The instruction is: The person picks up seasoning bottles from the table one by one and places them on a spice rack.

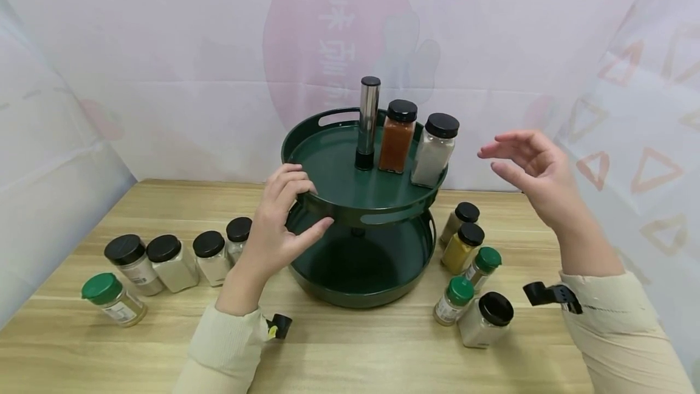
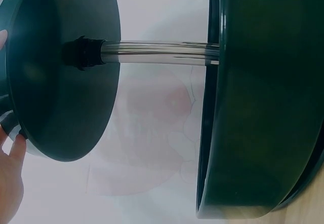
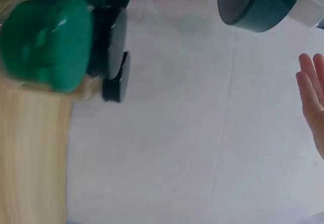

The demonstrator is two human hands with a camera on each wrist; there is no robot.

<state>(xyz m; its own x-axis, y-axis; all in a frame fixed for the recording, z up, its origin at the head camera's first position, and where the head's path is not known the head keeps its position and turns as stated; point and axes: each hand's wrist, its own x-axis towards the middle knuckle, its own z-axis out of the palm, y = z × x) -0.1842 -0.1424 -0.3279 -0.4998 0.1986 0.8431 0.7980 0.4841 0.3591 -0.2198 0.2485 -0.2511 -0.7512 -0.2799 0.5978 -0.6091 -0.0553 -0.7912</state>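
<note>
A dark green two-tier tray stand (image 1: 350,297) rises in the middle of the table around a metal post (image 1: 369,117). My left hand (image 1: 279,217) grips the upper tray's (image 1: 328,160) left front rim, fingers over the edge and thumb against the outside. In the left wrist view the thumb (image 2: 17,150) touches that rim. On the upper tray's right side stand a jar of red-brown spice (image 1: 396,145) and a jar of pale powder (image 1: 432,157), both black-capped. My right hand (image 1: 538,172) hovers right of the pale jar, fingers loosely bent, apart from everything.
Left of the stand are several black-capped jars (image 1: 172,266) and a green-capped spice bottle (image 1: 117,303). At its right, several more cluster, among them a yellow spice jar (image 1: 459,254), a green-capped bottle (image 1: 452,303) and a white powder jar (image 1: 483,324). A pale curtain (image 1: 208,132) hangs behind.
</note>
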